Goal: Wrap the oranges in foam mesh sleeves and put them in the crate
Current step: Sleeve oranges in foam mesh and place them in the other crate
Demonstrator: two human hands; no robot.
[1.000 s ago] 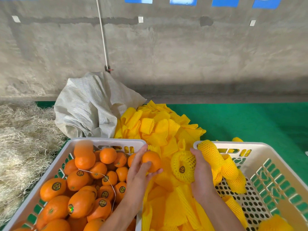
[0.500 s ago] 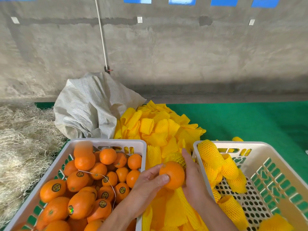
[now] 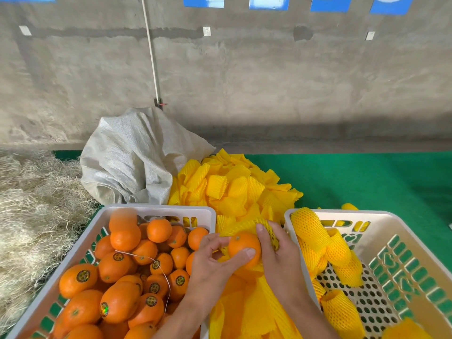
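In the lower middle of the frame I hold one orange [image 3: 244, 248] between my two hands. My left hand [image 3: 215, 260] grips it from the left side: the thumb lies across the front of the fruit and the other fingers curl around its left edge. My right hand [image 3: 276, 253] holds the orange from the right side, and its fingers [image 3: 263, 232] are curled over a yellow foam mesh sleeve [image 3: 241, 227] which lies over the top and the back of the orange. The sleeve covers only the upper part; the front of the orange is bare.

In the lower left of the frame is the white crate of oranges [image 3: 156, 210], full of unwrapped fruit, many with a round sticker. A thin white string [image 3: 156, 261] lies over some of them. In the lower right is the second white crate [image 3: 401, 217], with a perforated bottom, and in it lie several wrapped oranges [image 3: 315, 231] in yellow mesh, mostly along its left side.

Between the two crates, and behind them in the middle of the frame, is a pile of yellow sleeves [image 3: 234, 189]. To the upper left of this pile stands a crumpled white woven sack [image 3: 132, 157]. Straw [image 3: 31, 204] covers the left edge of the frame. A green mat [image 3: 367, 182] covers the surface on the right, and behind all is a grey concrete wall [image 3: 244, 81].
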